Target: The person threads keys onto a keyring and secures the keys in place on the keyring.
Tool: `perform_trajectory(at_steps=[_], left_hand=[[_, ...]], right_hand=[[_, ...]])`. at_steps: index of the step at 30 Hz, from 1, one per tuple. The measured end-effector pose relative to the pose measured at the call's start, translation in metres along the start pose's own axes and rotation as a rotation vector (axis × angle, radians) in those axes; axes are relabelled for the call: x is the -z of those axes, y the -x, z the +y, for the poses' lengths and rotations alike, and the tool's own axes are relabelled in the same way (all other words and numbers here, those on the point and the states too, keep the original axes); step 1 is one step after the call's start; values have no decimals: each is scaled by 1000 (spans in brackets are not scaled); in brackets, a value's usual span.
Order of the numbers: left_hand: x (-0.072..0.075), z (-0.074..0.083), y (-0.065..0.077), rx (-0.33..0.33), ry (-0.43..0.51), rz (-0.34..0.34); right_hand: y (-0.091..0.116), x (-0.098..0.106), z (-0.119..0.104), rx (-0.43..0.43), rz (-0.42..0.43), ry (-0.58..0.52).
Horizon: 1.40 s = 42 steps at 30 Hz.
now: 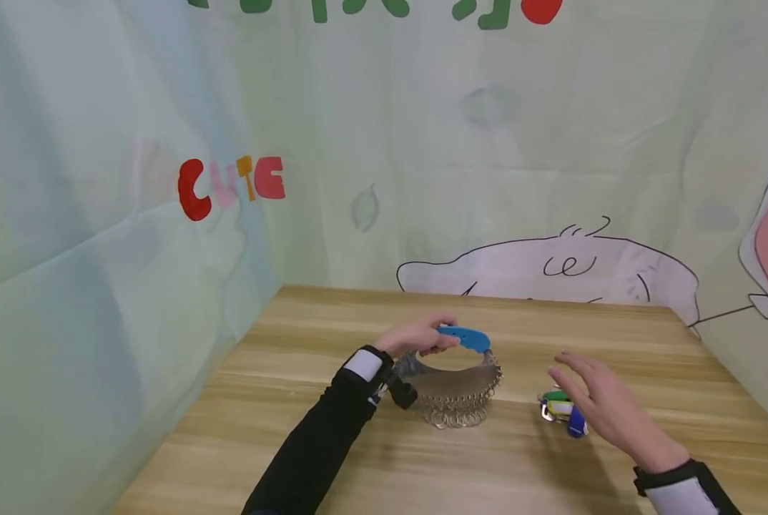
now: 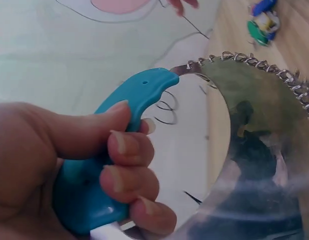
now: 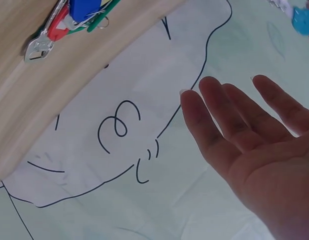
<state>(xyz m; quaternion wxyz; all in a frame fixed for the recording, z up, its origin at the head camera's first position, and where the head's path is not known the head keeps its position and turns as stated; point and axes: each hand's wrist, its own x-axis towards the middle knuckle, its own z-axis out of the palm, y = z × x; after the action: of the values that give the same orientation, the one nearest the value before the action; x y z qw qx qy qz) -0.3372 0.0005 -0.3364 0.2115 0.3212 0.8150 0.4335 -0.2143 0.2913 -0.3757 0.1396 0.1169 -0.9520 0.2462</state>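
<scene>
My left hand (image 1: 419, 336) grips the blue handle (image 1: 470, 337) of a crescent-shaped metal tool, thumb along one side and fingers curled round the other in the left wrist view. Below the handle bows its shiny metal band (image 1: 451, 383), and small metal rings (image 1: 458, 417) hang in rows from the outer edge. To the right, my right hand (image 1: 612, 411) hovers with fingers extended and nothing held. Partly behind it on the table lies a small cluster of coloured plastic and metal pieces (image 1: 559, 410); their exact kind is unclear. In the right wrist view, red, blue and green parts (image 3: 84, 12) show.
The wood-grain table (image 1: 332, 315) meets a pale printed cloth backdrop (image 1: 332, 236) at its far edge. Another cloth wall (image 1: 88, 322) borders the left side. Both wrists wear dark straps; a small black device (image 1: 402, 392) sits at the left one.
</scene>
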Motion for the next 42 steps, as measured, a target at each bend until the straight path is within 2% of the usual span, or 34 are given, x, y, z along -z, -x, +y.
perform_trajectory(at_steps=[7,12,18,26,33,42], left_hand=[[19,39,14,-111,-39,131],[34,55,25,-162,20,180],[41,60,33,-186,57,205],[50,65,41,-208,44,259],[53,71,44,-221,60,254],[54,75,48,-225,63,280]], right_hand=[[1,6,-3,40,40,-24],[-1,7,-5,37,29,-17],[-3,4,-4,54,20,-34],[-8,2,-10,43,-28,-49],[-7,0,-9,69,-9,-60],[-16,1,-15,129,34,-94]])
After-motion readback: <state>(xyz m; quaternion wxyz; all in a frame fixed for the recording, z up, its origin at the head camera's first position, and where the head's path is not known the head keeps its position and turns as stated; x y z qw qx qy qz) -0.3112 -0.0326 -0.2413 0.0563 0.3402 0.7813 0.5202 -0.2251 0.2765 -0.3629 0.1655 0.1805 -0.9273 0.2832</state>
